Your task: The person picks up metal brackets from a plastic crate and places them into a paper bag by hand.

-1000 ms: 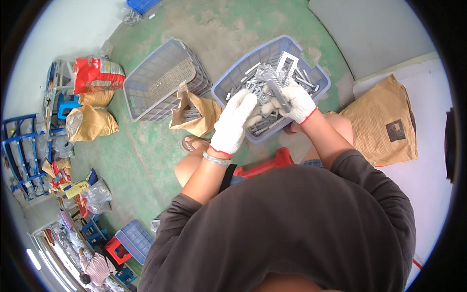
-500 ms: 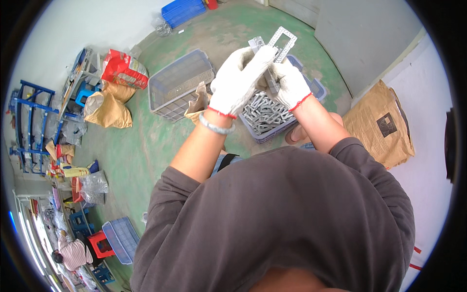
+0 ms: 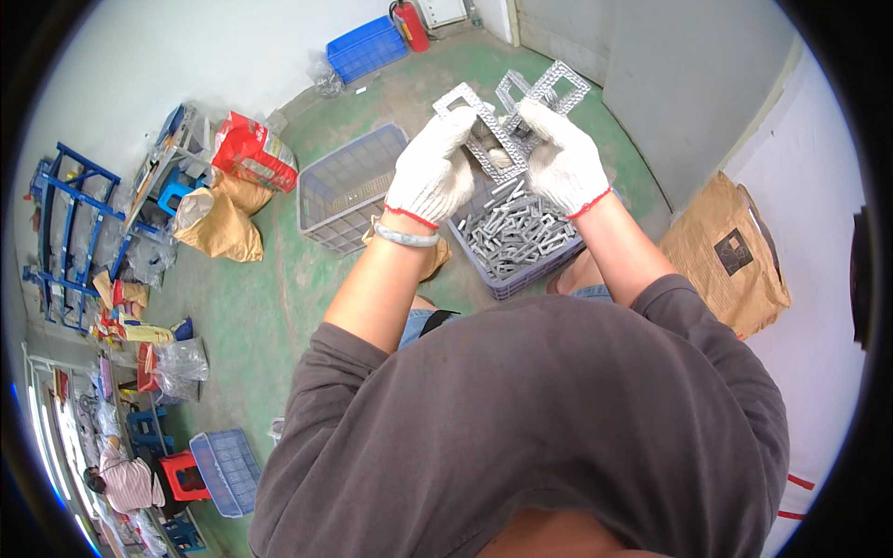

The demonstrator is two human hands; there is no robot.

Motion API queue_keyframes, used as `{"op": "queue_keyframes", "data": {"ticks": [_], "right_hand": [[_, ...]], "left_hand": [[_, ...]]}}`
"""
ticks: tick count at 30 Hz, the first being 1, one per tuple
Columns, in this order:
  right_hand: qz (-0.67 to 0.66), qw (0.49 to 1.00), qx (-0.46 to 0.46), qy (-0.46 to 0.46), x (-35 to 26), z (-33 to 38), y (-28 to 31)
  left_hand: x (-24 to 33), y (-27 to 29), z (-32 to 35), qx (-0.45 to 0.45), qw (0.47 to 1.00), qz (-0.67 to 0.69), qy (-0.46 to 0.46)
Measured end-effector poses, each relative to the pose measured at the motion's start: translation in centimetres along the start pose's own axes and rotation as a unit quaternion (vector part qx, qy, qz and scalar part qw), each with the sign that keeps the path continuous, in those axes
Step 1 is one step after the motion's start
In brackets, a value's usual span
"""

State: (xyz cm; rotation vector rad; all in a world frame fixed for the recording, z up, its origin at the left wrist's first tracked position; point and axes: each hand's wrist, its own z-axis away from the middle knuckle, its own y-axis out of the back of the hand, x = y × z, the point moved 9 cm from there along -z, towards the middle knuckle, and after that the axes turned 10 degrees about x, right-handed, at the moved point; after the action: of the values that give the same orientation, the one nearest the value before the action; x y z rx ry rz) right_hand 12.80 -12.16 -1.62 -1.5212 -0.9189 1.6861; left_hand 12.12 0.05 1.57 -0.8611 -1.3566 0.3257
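Both my hands wear white knit gloves with red cuffs and are raised in front of me. My left hand point(image 3: 433, 172) grips a flat grey metal rectangular frame point(image 3: 474, 110) by its lower end. My right hand point(image 3: 563, 163) holds two more such metal frames point(image 3: 544, 88), fanned out above the fingers. All the frames cross between my hands. Below them stands a blue plastic crate point(image 3: 521, 279) filled with several similar grey metal pieces point(image 3: 516, 232).
A second crate point(image 3: 344, 191), grey-blue, holds little and sits to the left on the green floor. A brown paper bag point(image 3: 730, 256) lies at right; tan sacks point(image 3: 219, 219) and a red bag point(image 3: 251, 153) at left. Blue racks, small crates and another person sit far left.
My hands have risen from inside the crate up toward my face, bringing the metal frames with them. The view has swung so more of the far floor and wall shows.
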Motion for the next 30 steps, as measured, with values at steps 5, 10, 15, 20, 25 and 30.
{"op": "queue_keyframes", "data": {"ticks": [5, 10, 15, 20, 25, 30], "right_hand": [[-0.005, 1.000, -0.013, -0.008, -0.2, 0.8, -0.6], [0.039, 0.999, -0.016, -0.003, -0.3, 0.6, 0.2], [0.067, 0.997, -0.044, -0.013, 0.4, 0.7, 0.2], [0.055, 0.994, -0.073, -0.060, 1.1, 1.1, -0.2], [0.117, 0.987, -0.100, -0.038, 1.0, 1.8, -0.7], [0.230, 0.962, -0.149, -0.017, 0.7, 2.8, -1.6]], "left_hand": [[-0.8, 2.7, 0.2, 0.057, 0.989, 0.131, 0.028], [-0.9, 3.8, 0.3, 0.079, 0.982, 0.169, 0.032], [-0.3, 3.5, 0.9, 0.085, 0.981, 0.175, 0.025], [0.0, 4.6, 0.4, 0.040, 0.968, 0.239, 0.056], [-0.7, 6.2, 1.2, 0.215, 0.961, 0.164, 0.063], [-2.2, 4.6, 0.7, 0.123, 0.968, 0.175, 0.134]]}}
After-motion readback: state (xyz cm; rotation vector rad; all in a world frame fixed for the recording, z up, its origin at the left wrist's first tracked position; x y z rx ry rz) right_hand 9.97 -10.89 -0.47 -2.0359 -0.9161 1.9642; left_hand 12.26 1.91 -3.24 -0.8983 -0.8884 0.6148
